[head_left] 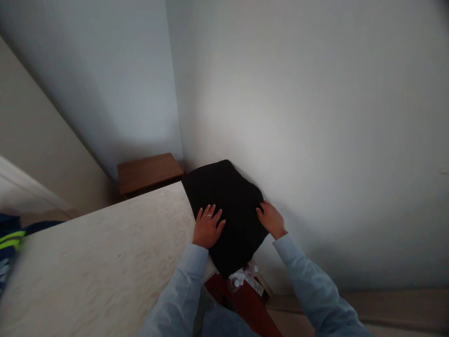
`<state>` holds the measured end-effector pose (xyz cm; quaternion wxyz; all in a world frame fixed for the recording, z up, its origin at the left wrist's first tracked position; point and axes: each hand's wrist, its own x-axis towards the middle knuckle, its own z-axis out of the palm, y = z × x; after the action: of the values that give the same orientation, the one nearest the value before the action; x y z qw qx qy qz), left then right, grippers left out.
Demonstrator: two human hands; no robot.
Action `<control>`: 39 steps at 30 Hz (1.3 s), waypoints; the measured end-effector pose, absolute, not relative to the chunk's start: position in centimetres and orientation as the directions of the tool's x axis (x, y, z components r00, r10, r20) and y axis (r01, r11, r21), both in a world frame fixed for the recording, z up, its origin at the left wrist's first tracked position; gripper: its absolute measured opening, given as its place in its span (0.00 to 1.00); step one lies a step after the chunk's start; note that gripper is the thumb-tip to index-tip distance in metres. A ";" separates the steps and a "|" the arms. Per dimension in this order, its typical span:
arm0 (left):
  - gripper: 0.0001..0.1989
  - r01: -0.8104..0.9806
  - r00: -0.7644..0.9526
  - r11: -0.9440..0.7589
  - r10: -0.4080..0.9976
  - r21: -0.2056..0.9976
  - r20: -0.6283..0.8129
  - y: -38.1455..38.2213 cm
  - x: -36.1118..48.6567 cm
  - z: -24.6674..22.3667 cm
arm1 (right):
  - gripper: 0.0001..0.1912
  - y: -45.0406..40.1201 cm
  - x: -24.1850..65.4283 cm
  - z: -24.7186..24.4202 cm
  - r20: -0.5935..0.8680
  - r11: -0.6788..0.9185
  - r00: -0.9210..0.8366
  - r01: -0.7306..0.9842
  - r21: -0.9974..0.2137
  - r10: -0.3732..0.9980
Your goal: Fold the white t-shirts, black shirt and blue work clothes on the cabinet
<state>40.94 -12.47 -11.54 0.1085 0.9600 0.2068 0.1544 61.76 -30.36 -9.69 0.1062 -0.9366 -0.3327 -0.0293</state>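
A smooth black piece of fabric [233, 210] spreads over the corner of a pale mattress [115, 257] and reaches to the wall. Flat on its left part lies my left hand [207, 227], fingers spread, with a ring on one finger. My right hand [271, 218] has its fingers curled round the fabric's right edge, close to the wall. What supports the fabric's right side is hidden beneath it.
A brown wooden stand [149, 173] is in the room's corner behind the mattress. Clear plastic bottles [238, 279] lie on a reddish-brown surface [252, 304] below the fabric. Dark blue clothing with neon stripes [10, 243] is at far left. The white wall [315, 117] borders the right.
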 end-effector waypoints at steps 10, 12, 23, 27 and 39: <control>0.23 0.352 0.848 -0.898 0.426 0.265 0.317 -12.4 40.9 -12.2 | 0.23 -25.9 64.6 -7.5 0.306 -0.457 0.515 0.856 -0.244 0.801; 0.22 0.347 0.848 -0.900 0.421 0.263 0.322 -12.4 40.9 -12.3 | 0.24 -22.6 65.6 -6.8 0.343 -0.356 0.417 0.906 -0.228 0.842; 0.22 0.345 0.850 -0.905 0.414 0.249 0.326 -12.3 40.7 -12.3 | 0.38 -14.5 68.0 -13.0 0.110 -0.454 0.464 0.885 -0.101 0.879; 0.22 0.331 0.853 -0.913 0.398 0.240 0.337 -12.3 40.7 -12.3 | 0.42 -15.0 69.1 -13.2 0.106 -0.450 0.461 0.886 -0.113 0.881; 0.22 0.342 0.846 -0.891 0.431 0.299 0.315 -12.8 40.5 -12.1 | 0.44 -15.8 73.3 -14.3 0.103 -0.446 0.480 0.861 -0.243 0.871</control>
<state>40.54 -12.85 -12.06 0.1166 0.9535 0.2026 0.1902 73.30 -15.81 -14.32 0.1320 -0.8501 -0.5094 0.0187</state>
